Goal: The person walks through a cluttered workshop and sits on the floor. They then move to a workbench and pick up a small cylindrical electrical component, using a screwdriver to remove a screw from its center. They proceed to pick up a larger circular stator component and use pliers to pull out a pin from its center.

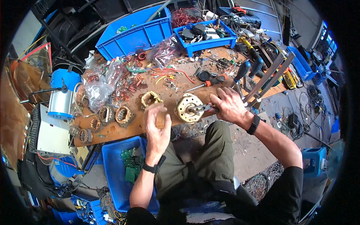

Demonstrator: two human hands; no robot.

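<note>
My right hand (229, 105) is closed round a pair of pliers (202, 107). The jaws of the pliers reach the middle of a round, brass-coloured motor (182, 114) with holes in its end cover, at the near edge of the workbench. They look to be on its central shaft, though I cannot tell how firmly. To the left of the motor my left hand (157, 129) is open, fingers raised and apart, holding nothing. Just beyond its fingertips lies a stator ring with yellowish windings (147, 96). A screwdriver with a red and black handle (215, 80) rests behind the motor.
Several stators (123, 114) stand at the bench's left, beside plastic bags (99, 90) and copper coils. Blue bins (137, 37) line the back. Upright metal bars (268, 80) and blue-handled tools (257, 65) rise at right. A blue crate (114, 165) with green circuit boards sits below.
</note>
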